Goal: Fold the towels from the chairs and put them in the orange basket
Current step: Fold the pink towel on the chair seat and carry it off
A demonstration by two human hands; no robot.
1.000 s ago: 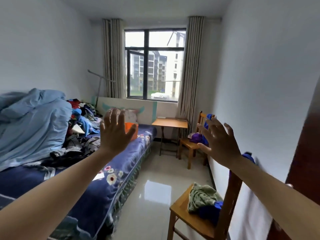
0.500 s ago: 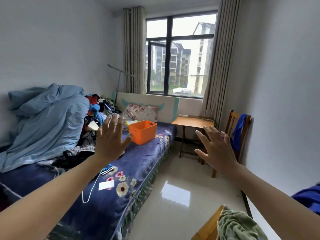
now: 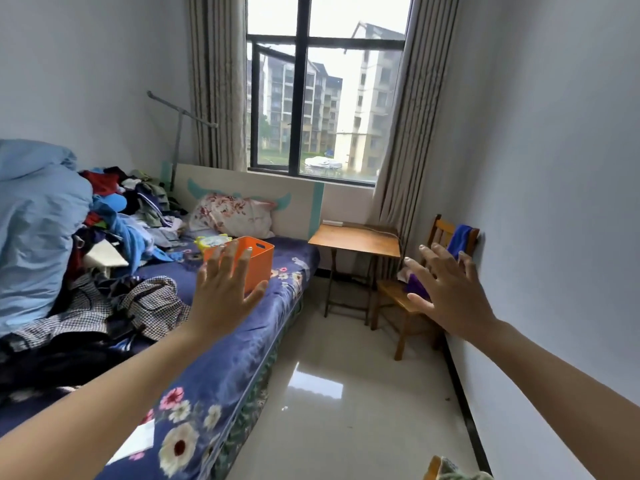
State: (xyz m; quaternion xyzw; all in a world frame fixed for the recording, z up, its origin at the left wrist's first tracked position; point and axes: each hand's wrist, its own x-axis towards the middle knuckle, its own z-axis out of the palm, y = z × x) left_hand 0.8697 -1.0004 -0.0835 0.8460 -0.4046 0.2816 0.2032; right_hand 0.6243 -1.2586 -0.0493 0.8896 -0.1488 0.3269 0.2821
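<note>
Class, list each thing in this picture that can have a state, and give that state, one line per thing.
Left hand: open, fingers spread, empty.
Right hand: open, fingers spread, empty.
Orange basket: upright on the bed, no towel showing inside.
Blue towel: unfolded, draped over the far chair's back.
Purple towel: bunched on that chair's seat.
Green towel: crumpled at the bottom edge.
Window: left pane swung open.
Curtains: drawn aside.

Soft, even daylight pours in through the window [image 3: 325, 98], sky blown out white, and a pale glare patch sits on the glossy floor tiles [image 3: 346, 410]. Wide-angle bending curves the walls at the edges; fingertips look slightly smeared.
</note>
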